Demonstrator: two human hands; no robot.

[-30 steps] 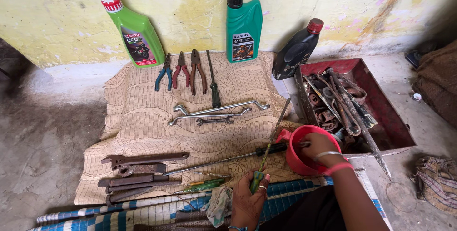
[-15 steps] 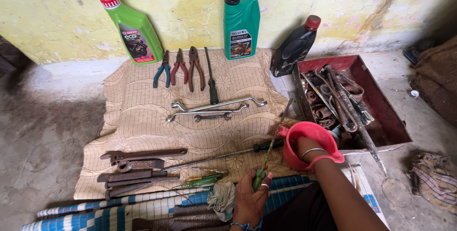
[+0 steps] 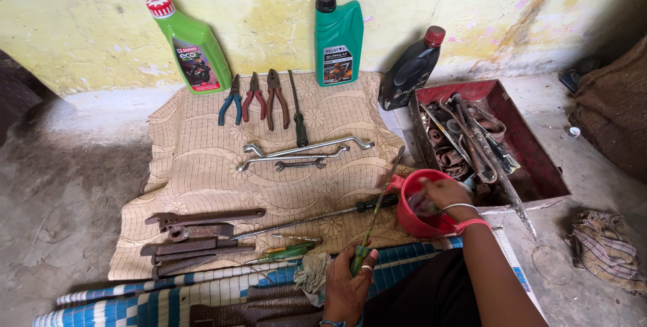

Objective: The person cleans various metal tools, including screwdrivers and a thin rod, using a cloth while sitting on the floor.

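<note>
My left hand (image 3: 345, 290) is shut around the green handle of a long screwdriver (image 3: 381, 199). Its thin shaft slants up and to the right, past the rim of a red plastic mug (image 3: 404, 211). My right hand (image 3: 441, 193), with bangles on the wrist, reaches into the mug from the right, fingers curled inside it. I cannot see what the fingers touch in there. The mug stands at the right edge of a beige patterned cloth (image 3: 202, 165), next to a red metal tray (image 3: 536, 158).
Green (image 3: 189, 44), teal (image 3: 338, 37) and black (image 3: 411, 68) bottles stand against the wall. On the cloth lie pliers (image 3: 253, 98), spanners (image 3: 303, 152), heavy rusty wrenches (image 3: 195, 233) and another long screwdriver (image 3: 317, 216). The tray holds rusty tools. A rag (image 3: 606, 246) lies at the right, a striped mat (image 3: 168, 297) in front.
My right hand has moved from the mug's rim into the mug. The left hand keeps its hold on the screwdriver, almost still. The view has shifted a little.
</note>
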